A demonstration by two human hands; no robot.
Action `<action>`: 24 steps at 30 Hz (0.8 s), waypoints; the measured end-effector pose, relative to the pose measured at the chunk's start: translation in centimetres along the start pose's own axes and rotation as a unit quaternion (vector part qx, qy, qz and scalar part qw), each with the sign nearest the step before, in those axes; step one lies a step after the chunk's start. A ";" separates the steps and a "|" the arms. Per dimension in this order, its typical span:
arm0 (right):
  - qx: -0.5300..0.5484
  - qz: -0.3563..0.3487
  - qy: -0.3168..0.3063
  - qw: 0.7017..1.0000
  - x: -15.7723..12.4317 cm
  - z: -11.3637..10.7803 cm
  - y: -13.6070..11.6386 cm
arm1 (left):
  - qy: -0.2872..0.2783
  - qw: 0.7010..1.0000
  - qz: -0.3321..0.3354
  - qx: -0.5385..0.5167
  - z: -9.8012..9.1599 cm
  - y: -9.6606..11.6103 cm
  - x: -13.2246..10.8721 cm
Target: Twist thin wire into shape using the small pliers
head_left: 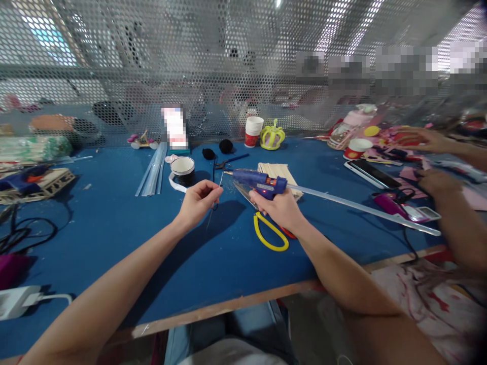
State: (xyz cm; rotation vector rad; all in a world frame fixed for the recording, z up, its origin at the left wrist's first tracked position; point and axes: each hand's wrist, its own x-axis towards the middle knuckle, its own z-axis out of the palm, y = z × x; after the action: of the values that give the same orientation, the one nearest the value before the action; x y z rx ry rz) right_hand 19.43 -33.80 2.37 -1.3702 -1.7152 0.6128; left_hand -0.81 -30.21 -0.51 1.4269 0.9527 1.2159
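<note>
My right hand (279,208) is closed round the grip of a blue glue gun (256,180), with its nozzle pointing left. My left hand (198,200) pinches a thin dark stick or wire (215,203) close to the nozzle tip; I cannot make out exactly what it is. Both hands hover above the blue table (114,223). Yellow-handled scissors (266,228) lie on the table just under my right hand. A stack of wooden sticks (276,172) lies behind the gun. A long clear glue stick (365,208) stretches rightward from the gun.
A black-and-white cup (183,170), clear glue sticks (154,175), two black pompoms (217,148), a paper cup (253,131) and a yellow crown (272,134) stand farther back. Another person's hands (429,180) work at the right among a phone (371,174) and pink items. Cables (23,233) lie left.
</note>
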 end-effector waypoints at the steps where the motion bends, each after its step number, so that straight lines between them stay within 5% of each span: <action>1: 0.002 -0.002 0.001 1.000 0.0 0.0 0.0 | -0.001 1.000 0.002 0.001 0.0 0.0 0.0; 24: -0.014 -0.007 -0.001 1.000 -0.1 0.1 -0.2 | 0.001 1.000 0.000 0.008 0.0 0.3 0.0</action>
State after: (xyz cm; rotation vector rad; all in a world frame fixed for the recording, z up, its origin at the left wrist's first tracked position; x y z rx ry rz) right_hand 19.29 -33.90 2.47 -1.3755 -1.7391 0.5836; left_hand -0.77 -30.28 -0.17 1.4396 0.9651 1.2121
